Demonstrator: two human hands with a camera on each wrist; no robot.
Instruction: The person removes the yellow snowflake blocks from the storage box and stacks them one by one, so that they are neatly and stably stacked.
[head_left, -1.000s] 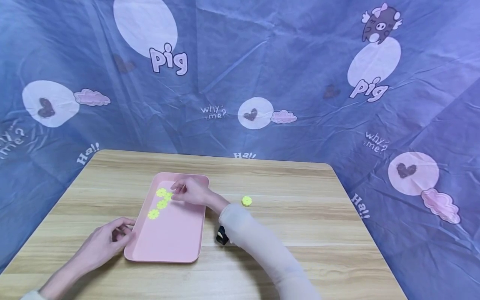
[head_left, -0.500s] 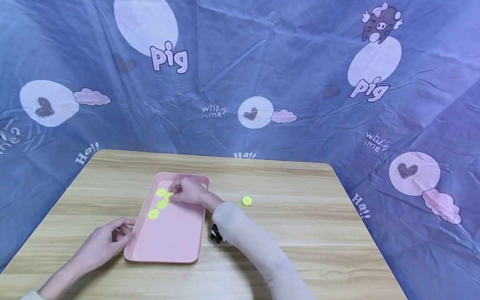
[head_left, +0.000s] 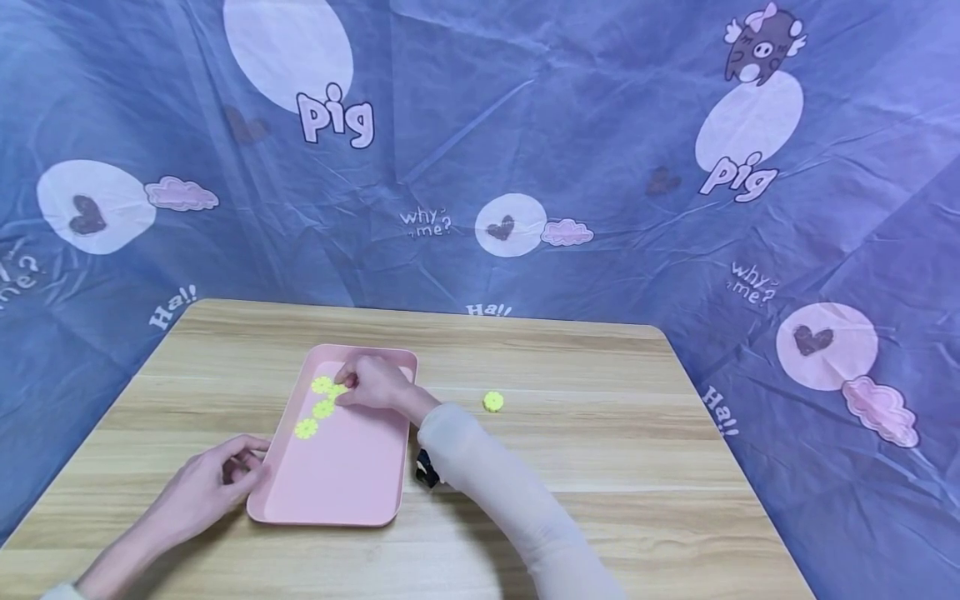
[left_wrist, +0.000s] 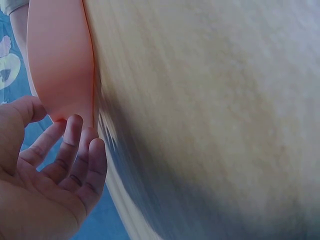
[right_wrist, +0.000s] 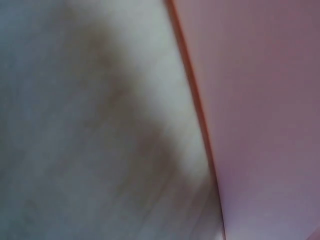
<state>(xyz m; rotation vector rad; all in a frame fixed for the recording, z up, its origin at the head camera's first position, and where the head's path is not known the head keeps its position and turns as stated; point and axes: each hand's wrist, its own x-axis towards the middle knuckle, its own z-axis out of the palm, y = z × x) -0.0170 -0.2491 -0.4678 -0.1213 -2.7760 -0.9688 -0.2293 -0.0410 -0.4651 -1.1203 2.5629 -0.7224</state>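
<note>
A pink tray (head_left: 337, 475) lies on the wooden table. In the head view my left hand (head_left: 206, 487) is at its left side, and the left wrist view shows thumb and forefinger pinching the tray's rim (left_wrist: 62, 55). My right hand (head_left: 375, 383) is over the tray's far half. Its thumb and forefinger pinch a yellow flower-shaped piece (head_left: 337, 392), partly covered by the fingers. Beside it in the tray lie more such pieces: a far one (head_left: 322, 385), a middle one (head_left: 323, 409) and a near one (head_left: 306, 428). The right hand is out of the right wrist view.
Another yellow flower-shaped piece (head_left: 492, 402) lies on the table (head_left: 600, 433), right of the tray. A small black object (head_left: 427, 469) shows beneath the right sleeve (head_left: 487, 475). A blue printed cloth (head_left: 465, 150) hangs behind and beside the table.
My right hand has shifted slightly left, its fingertips closing in around the yellow flower-shaped piece; the sleeve moved left too. The left hand and the tray stay in place.
</note>
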